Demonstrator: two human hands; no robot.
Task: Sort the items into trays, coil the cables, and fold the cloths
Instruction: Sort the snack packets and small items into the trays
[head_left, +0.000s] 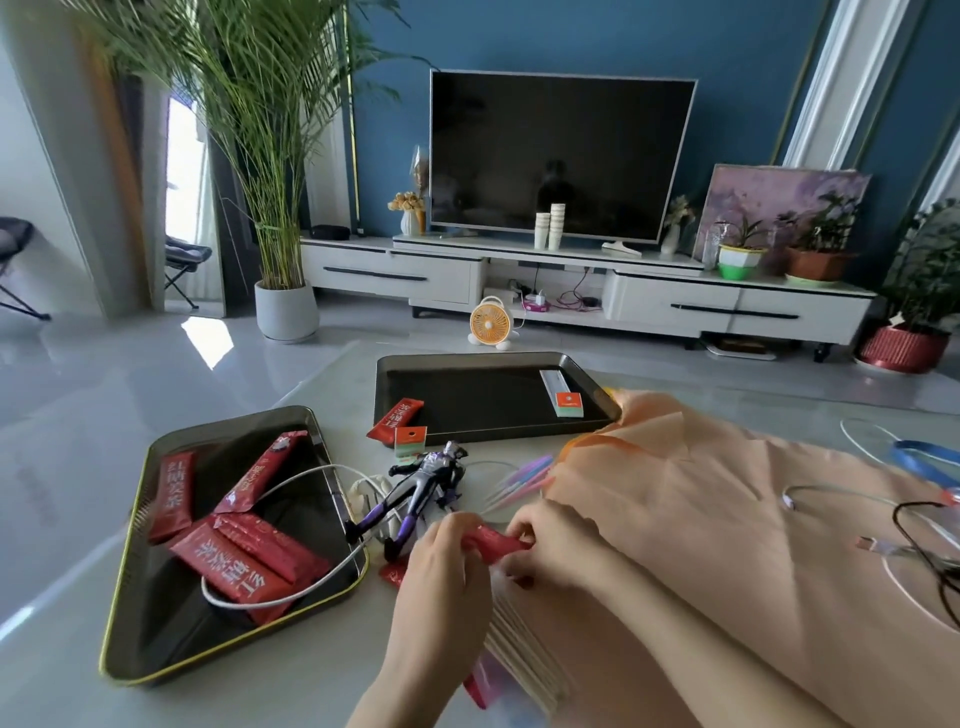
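Head view. Both hands meet at the low centre of the frame, over the desk (311, 691). The left hand (441, 577) and right hand (550, 540) hold one red sachet (493, 543) between them, with fingers of both hands curled and pinching it, one hand at each end. The sachet is lifted clear of the desk, at the near edge of a peach cloth (727, 519).

The cloth lies spread and creased from 1 to 5 o'clock of the hands. On it lie a black cable (924, 551), a white cable (831, 493) and a blue strap (919, 457), all loose and uncoiled. At 6 o'clock a pale layered stack (519, 654) shows under the cloth edge, possibly paper; the view is too blurred to tell.

At 9 o'clock a dark tray (171, 623) holds several red sachets (234, 561), and a looped white cord (291, 597) drapes over its right rim. At 11 o'clock, just beside the hands, a purple toy figure (415, 488) lies on the desk. At 12 o'clock there are pastel sticks (524, 475), partly under the cloth.

Further off at 12 o'clock a second dark tray (483, 405) holds a long white-and-orange box (563, 395) at its right side. Another red packet (395, 421) leans on this tray's near-left rim, with a small orange-and-white box (410, 441) touching it.
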